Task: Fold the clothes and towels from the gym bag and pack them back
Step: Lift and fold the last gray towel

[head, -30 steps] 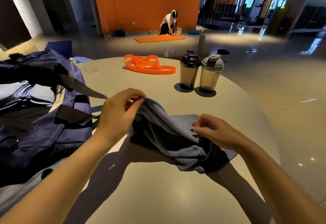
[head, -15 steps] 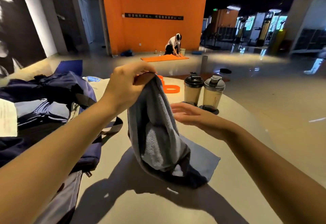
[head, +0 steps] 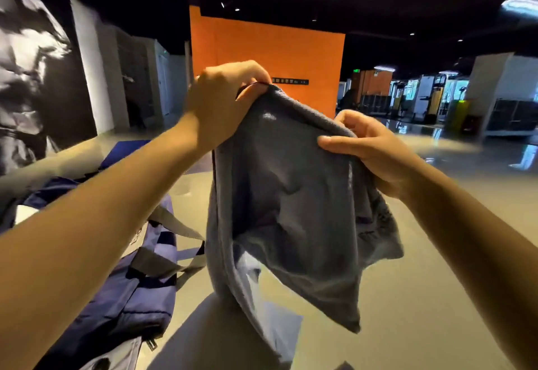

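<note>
A grey-blue towel (head: pixel 291 195) hangs in the air in front of me, high above the round table (head: pixel 407 297). My left hand (head: pixel 221 102) pinches its upper left corner. Lower and to the right, my right hand (head: pixel 369 148) grips the top edge with thumb and curled fingers. The towel's lower part droops in loose folds and its bottom reaches down to the tabletop. The navy gym bag (head: pixel 122 291) lies open on the table's left side, under my left forearm, with its grey straps loose.
An orange wall (head: pixel 279 58) stands straight ahead across the shiny floor. Gym machines and lockers (head: pixel 436 99) fill the far right. A blue mat (head: pixel 125 151) lies on the floor behind the bag. The towel hides the table's middle.
Both hands lifted the towel off the table to chest height. My right hand, open a moment ago, now grips the towel's top edge. The camera has tilted upward.
</note>
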The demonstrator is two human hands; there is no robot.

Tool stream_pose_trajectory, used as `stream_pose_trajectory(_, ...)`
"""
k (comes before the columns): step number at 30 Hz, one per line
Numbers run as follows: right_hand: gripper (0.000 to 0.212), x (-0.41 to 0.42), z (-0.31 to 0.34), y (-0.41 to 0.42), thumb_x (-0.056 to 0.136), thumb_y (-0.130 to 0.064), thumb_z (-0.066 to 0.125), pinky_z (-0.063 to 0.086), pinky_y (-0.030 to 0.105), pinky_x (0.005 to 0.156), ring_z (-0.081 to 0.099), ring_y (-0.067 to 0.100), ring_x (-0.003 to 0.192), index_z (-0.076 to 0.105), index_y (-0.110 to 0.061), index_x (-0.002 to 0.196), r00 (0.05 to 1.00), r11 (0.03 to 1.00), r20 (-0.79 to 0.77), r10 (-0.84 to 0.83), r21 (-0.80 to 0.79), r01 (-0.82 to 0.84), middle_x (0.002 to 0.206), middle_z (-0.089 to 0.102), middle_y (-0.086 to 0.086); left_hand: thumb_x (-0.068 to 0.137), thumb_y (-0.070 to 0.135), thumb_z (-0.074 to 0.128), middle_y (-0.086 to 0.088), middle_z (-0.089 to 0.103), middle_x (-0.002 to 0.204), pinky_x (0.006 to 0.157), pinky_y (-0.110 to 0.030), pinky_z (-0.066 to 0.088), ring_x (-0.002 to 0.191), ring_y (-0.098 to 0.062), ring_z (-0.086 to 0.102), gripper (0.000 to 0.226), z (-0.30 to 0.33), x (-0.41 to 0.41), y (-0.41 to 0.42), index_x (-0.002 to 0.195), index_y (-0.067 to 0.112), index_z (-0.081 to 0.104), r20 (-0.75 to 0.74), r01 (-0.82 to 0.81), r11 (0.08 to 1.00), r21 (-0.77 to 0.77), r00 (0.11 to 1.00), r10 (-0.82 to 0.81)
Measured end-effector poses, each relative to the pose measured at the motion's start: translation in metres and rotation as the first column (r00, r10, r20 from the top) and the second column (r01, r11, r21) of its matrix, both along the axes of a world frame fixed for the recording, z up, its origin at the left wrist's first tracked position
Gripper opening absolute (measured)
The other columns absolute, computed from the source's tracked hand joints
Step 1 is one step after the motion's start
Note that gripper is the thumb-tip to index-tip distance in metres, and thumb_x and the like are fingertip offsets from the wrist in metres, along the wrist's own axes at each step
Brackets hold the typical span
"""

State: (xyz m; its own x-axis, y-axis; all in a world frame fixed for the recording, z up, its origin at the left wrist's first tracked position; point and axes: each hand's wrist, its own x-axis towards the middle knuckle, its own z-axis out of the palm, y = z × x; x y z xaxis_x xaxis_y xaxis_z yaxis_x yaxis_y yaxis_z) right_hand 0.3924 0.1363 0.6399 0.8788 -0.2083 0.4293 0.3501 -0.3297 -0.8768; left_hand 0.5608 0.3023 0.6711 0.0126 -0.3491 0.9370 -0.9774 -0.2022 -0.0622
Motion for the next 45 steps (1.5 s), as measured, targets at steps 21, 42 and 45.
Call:
stream_pose_trajectory(21, 0.024, -0.039, -0.164, -0.037, 0.092, -0.010, 0.058, 0.048, 0.025, 0.066, 0.057, 0.016, 0.085, 0.052, -0.015, 0.115, 0.759, 0.910, -0.562, -0.329, 0.027, 0.415, 0.096, 0.059, 0.006, 0.093, 0.036, 0.055, 0.005, 0.057, 0.094, 0.070, -0.025, 0.042, 0.079, -0.010, 0.050, 0.018, -0.231, -0.096, -0.037, 0.096, 0.019, 0.060, -0.556, 0.264, 0.904, 0.337, 0.830, -0.036)
stream_pose_trajectory(42, 0.020, -0.127, -0.272, -0.053, 0.084, -0.013, 0.071, 0.051, 0.036, 0.074, 0.065, 0.024, 0.085, 0.072, -0.018, 0.103, 0.787, 0.560, -0.111, -0.607, -0.762, 0.325, 0.098, 0.071, 0.002, 0.097, 0.027, 0.051, 0.023, 0.058, 0.094, 0.073, -0.011, 0.047, 0.093, 0.008, 0.056, 0.019, -0.298, -0.138, 0.031, 0.105, 0.045, 0.049, -0.822, 0.477, 0.823, 0.308, 0.569, -0.021)
stream_pose_trajectory(45, 0.025, -0.119, -0.278, -0.054, 0.084, -0.006, 0.070, 0.042, 0.023, 0.072, 0.060, 0.020, 0.084, 0.070, -0.012, 0.108, 0.789, 0.586, -0.095, -0.607, -0.725, 0.363, 0.098, 0.069, 0.003, 0.092, 0.020, 0.057, 0.014, 0.060, 0.101, 0.071, -0.017, 0.051, 0.088, -0.002, 0.059, 0.023, -0.293, -0.128, 0.039, 0.105, 0.039, 0.053, -0.684, 0.335, 0.855, 0.396, 0.729, 0.031)
